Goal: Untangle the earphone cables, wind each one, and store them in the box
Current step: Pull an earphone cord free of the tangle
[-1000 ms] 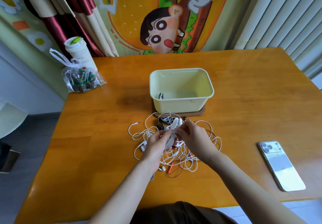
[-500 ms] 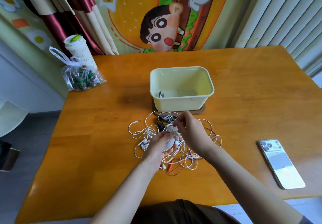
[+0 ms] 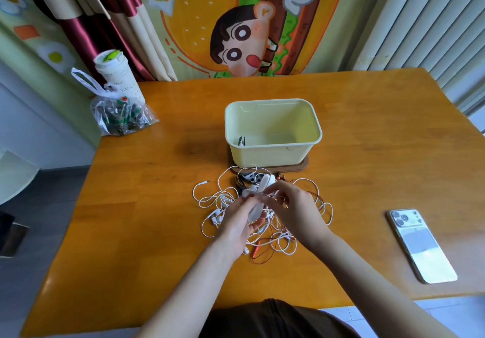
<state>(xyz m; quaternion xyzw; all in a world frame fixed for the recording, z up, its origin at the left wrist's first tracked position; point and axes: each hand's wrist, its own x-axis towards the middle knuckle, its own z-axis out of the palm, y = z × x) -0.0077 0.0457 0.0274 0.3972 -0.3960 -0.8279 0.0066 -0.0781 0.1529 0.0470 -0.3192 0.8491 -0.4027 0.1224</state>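
A tangle of white and red earphone cables [image 3: 217,198] lies on the wooden table just in front of the pale yellow box [image 3: 273,153]. My left hand [image 3: 236,227] holds a white oblong winder [image 3: 258,203] upright over the tangle. My right hand [image 3: 294,209] pinches a white cable at the winder's upper part. The box stands open on a brown lid [image 3: 301,168], and a small dark item [image 3: 241,141] lies in its left corner. White earbuds [image 3: 216,218] lie at the tangle's left side.
A white smartphone [image 3: 420,245] lies face down at the right near the table's front edge. At the back left stand a plastic bag [image 3: 120,117] of dark items and a white cup [image 3: 118,77]. A curtain hangs behind the table.
Both hands stay over the tangle. The winder dipped half a second ago and stands up again now, and my right hand has shifted slightly along the cable.
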